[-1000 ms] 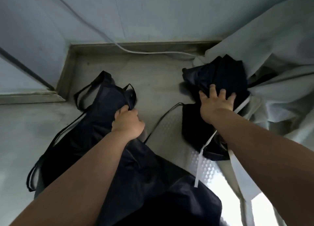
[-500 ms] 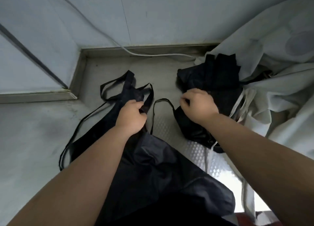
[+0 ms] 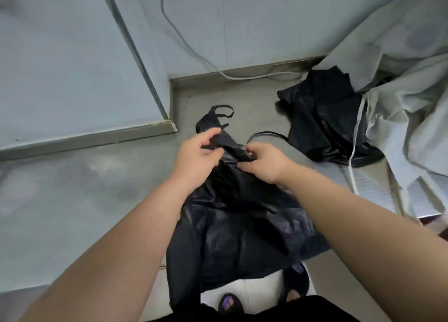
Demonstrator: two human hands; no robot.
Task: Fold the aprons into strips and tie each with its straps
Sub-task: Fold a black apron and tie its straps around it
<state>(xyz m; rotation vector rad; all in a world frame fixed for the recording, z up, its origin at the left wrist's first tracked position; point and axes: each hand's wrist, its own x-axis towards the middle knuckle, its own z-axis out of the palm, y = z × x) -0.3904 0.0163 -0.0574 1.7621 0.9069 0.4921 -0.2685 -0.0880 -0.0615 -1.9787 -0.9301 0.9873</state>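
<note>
Grey metal surface (image 3: pixel 72 200) fills most of the view, closed off at 11 and 12 o'clock by pale blue wall panels (image 3: pixel 60 55), with a white cable (image 3: pixel 194 52) trailing down the wall and along its foot towards 1 o'clock. At the centre lies a black apron (image 3: pixel 237 224), its bunched top end pointing to 12 o'clock and its wide body spreading to 6 o'clock, where it hangs over the near edge. The left hand (image 3: pixel 196 157) pinches the gathered top of the fabric between thumb and curled fingers; the right hand (image 3: pixel 264 163), just beside it at the 3 o'clock side, has its fingers curled round the same bunch. A strap loop (image 3: pixel 223 109) sticks out beyond the hands at 12 o'clock. A heap of dark aprons (image 3: pixel 324 118) sits at 2 o'clock, apart from the held one, resting against a rumpled pale cloth (image 3: pixel 400 79) at 3 o'clock, with a white tape (image 3: pixel 356 137) hanging across its edge. Dark sandals (image 3: pixel 297 283) show at 6 o'clock, partly hidden by the apron
</note>
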